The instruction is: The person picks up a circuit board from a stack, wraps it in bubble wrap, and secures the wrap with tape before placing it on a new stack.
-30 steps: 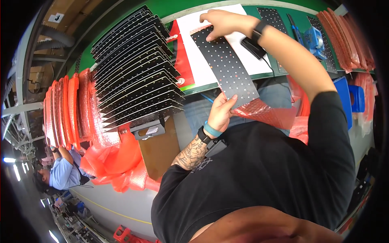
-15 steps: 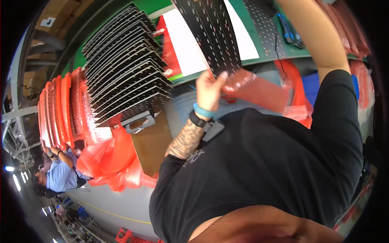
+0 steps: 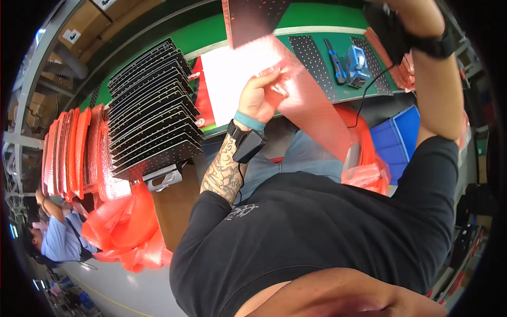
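Note:
My left hand (image 3: 259, 98) is closed on the edge of a translucent red bubble-wrap bag (image 3: 319, 113), with thumb and fingers pinched together. The bag stretches from above the white sheet down across my lap to the right. Just above it, a black perforated panel (image 3: 256, 18) rises past the top edge of the picture. Whether the panel's lower end is inside the bag, I cannot tell. My right hand (image 3: 414, 13) is at the top right, its fingers cut off by the picture's edge; what it holds is hidden. A white sheet (image 3: 222, 79) lies on the green bench beneath my left hand.
Several black perforated panels (image 3: 153, 105) stand in a row on the left. Beside them are packed red bubble-wrap bundles (image 3: 79, 153) and loose red wrap (image 3: 124, 227). A blue cutter (image 3: 336, 62), blue box (image 3: 357, 66) and blue bin (image 3: 393, 137) are on the right. Another person (image 3: 60, 232) works far left.
The black panel has moved up and away from my left hand, which now grips only the bag. The bag is drawn higher over the white sheet. My right hand has come partly into view.

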`<state>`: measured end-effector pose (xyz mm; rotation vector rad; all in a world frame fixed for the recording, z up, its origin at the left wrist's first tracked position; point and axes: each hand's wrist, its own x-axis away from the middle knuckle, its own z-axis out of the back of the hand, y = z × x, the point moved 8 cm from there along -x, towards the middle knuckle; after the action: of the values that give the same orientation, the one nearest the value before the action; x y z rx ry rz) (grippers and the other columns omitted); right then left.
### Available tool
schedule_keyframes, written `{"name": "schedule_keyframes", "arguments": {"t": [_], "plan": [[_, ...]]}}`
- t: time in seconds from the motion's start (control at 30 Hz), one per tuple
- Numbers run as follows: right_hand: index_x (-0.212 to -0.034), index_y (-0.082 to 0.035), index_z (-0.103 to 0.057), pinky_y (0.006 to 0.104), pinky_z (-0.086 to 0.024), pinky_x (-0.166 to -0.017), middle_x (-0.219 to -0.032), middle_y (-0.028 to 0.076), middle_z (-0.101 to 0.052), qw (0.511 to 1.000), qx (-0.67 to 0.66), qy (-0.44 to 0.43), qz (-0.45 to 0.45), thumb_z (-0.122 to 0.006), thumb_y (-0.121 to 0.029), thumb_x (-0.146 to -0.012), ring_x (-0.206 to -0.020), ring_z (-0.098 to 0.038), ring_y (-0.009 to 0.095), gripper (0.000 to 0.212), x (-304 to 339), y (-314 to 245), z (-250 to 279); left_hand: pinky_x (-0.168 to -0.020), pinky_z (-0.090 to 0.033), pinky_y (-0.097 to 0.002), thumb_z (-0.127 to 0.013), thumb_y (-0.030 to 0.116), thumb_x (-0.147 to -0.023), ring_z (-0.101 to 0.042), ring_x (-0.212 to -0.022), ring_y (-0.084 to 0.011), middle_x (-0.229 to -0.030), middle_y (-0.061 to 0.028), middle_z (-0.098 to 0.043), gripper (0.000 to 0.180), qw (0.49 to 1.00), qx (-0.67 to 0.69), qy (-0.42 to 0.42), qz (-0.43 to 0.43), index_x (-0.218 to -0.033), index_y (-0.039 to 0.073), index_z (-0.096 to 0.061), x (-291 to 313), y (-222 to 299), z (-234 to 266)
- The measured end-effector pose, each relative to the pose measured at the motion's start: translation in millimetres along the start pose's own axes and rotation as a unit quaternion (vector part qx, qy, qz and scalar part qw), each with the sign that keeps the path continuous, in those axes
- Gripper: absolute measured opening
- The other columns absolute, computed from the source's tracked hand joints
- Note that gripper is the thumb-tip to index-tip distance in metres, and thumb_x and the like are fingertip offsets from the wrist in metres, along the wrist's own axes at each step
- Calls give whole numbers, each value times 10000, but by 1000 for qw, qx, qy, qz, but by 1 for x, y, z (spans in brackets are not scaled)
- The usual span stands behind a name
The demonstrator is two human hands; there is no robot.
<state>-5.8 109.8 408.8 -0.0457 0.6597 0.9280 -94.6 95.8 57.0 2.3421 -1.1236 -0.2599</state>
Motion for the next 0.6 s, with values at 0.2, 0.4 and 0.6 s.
{"name": "schedule_keyframes", "arguments": {"t": [0.2, 0.4, 0.6], "plan": [[-1097, -36, -636, 378, -519, -769, -990, 120, -672, 992, 89, -22, -81, -705, -85, -817, -915, -668, 264, 293, 61, 3, -104, -1009, -513, -511, -523, 95, -1002, -638, -1132, -329, -1186, -200, -667, 281, 992, 125, -29, 11, -1237, -46, -585, -5, -15, 5], [-1091, -76, -625, 334, -482, -683, -916, 91, -581, 993, 75, -54, -79, -597, -99, -792, -840, -616, 248, 301, 112, -30, -184, -1039, -489, -523, -419, 153, -1047, -620, -1179, -331, -1286, -190, -616, 350, 986, 161, -2, 32, -1320, -42, -520, 0, -18, 42], [-1127, -77, -602, 351, -455, -695, -951, 82, -526, 979, 34, -139, -149, -571, -150, -819, -901, -555, 240, 318, 145, -66, -229, -1064, -467, -521, -311, 273, -1079, -583, -1249, -313, -1347, -169, -583, 441, 958, 248, -134, 54, -1381, -3, -475, 26, -33, 62]]}}
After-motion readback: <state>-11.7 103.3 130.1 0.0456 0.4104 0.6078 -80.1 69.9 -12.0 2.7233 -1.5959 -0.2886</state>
